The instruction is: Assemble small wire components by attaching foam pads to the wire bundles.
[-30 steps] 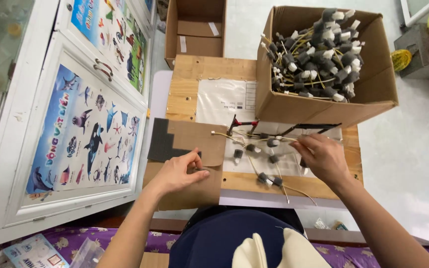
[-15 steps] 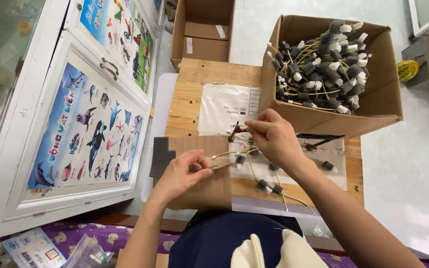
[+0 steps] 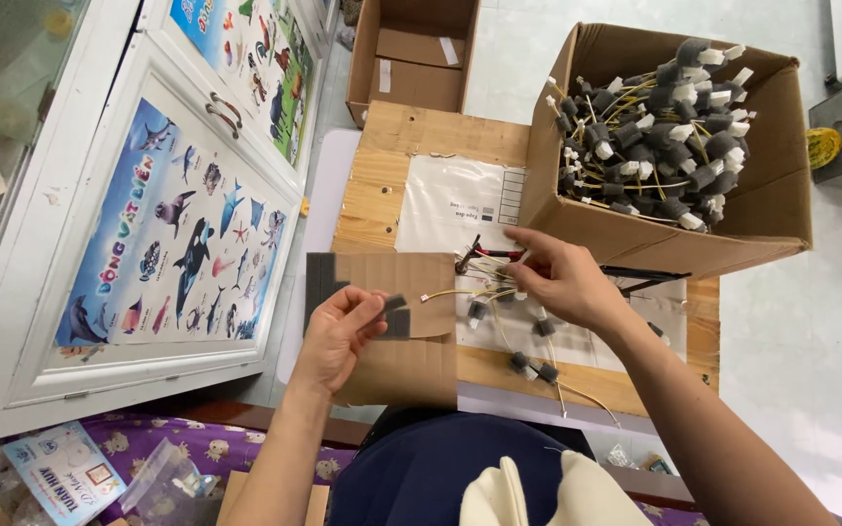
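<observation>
From the head view, the left hand (image 3: 338,331) pinched a small dark foam piece (image 3: 394,304) between thumb and fingers, over a brown cardboard sheet (image 3: 411,356) on the wooden board (image 3: 411,146); the right hand (image 3: 562,278), well apart from the left, closed its fingertips on thin yellow wires (image 3: 460,290) above a white plastic sheet (image 3: 455,200); loose foam-tipped wires (image 3: 528,362) lay on the board beneath it; just beyond stood a cardboard box (image 3: 777,209) heaped with finished wire pieces (image 3: 660,131); a white cabinet (image 3: 119,292) with sea-animal posters stood on the left.
</observation>
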